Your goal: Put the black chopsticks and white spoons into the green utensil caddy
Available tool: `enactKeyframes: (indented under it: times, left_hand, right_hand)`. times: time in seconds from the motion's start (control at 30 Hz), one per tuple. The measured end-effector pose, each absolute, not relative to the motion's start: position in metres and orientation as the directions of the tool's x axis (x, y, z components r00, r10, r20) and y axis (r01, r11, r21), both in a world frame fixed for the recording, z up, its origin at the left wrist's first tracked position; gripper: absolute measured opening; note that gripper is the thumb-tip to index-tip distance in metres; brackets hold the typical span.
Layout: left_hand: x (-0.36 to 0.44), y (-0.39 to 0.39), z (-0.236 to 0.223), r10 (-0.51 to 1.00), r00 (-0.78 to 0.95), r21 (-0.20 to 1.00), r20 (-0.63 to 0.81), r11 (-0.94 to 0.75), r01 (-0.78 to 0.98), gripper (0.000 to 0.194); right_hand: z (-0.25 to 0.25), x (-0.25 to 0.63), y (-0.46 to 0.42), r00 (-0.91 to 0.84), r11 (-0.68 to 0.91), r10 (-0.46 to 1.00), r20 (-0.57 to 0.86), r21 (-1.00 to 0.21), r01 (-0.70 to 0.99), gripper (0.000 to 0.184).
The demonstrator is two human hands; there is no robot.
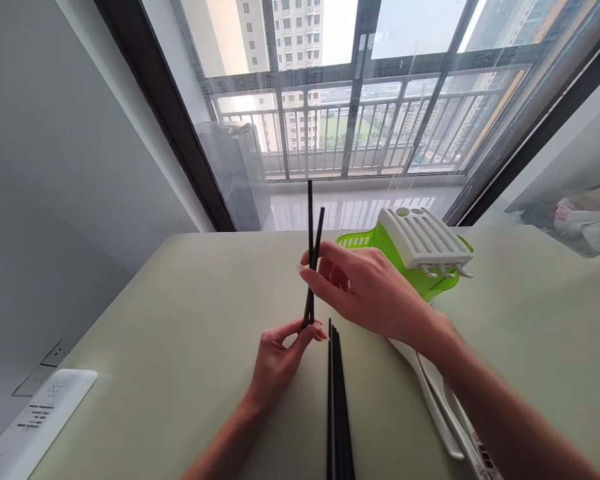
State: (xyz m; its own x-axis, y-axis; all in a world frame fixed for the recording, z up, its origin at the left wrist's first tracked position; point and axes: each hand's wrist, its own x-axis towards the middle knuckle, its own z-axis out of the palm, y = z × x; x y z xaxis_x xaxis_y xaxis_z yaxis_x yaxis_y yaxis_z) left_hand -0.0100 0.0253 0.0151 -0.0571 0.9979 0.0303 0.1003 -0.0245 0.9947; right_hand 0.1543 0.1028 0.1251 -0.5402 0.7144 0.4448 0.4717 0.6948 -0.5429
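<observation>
From my camera I see a pale, smooth worktop. A bundle of black sticks lies lengthwise near its middle. White long-handled utensils, partly hidden, lie to the right, nearer me than a green basket and white slotted rack. A white panel lies along the left edge.

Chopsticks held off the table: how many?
2: an upright chopstick and a leaning chopstick, crossing, both gripped low by the left hand and higher up by the right hand. Fingers may hide another; the bundle lying nearby isn't counted.
</observation>
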Motion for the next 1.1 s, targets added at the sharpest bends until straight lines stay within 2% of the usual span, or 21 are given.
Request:
enactKeyframes:
  times: [0.13,0.33,0.57,0.8,1.1]
  left_hand:
    - [-0.008,0.027,0.014,0.998,-0.048,0.985,0.031,-0.022,0.173,0.025]
    - [-0.007,0.031,0.014,0.998,-0.014,0.960,0.055,-0.049,0.275,0.027]
    - [-0.009,0.032,0.014,0.996,0.001,0.927,0.094,-0.087,0.365,0.026]
    - [-0.010,0.029,0.008,0.973,-0.015,0.895,0.229,-0.205,0.396,0.021]
    - [-0.007,0.029,0.018,0.997,0.004,0.952,0.083,-0.080,0.295,0.020]
  right_hand:
    - [0.136,0.168,0.102,-0.504,0.701,0.705,0.499,-0.600,0.386,0.027]
    - [0.134,0.177,0.105,-0.498,0.742,0.670,0.551,-0.530,0.411,0.025]
    - [0.132,0.175,0.102,-0.537,0.749,0.655,0.532,-0.549,0.370,0.025]
    - [0.130,0.169,0.099,-0.603,0.721,0.663,0.444,-0.595,0.354,0.025]
    - [0.134,0.170,0.095,-0.569,0.684,0.697,0.436,-0.641,0.347,0.027]
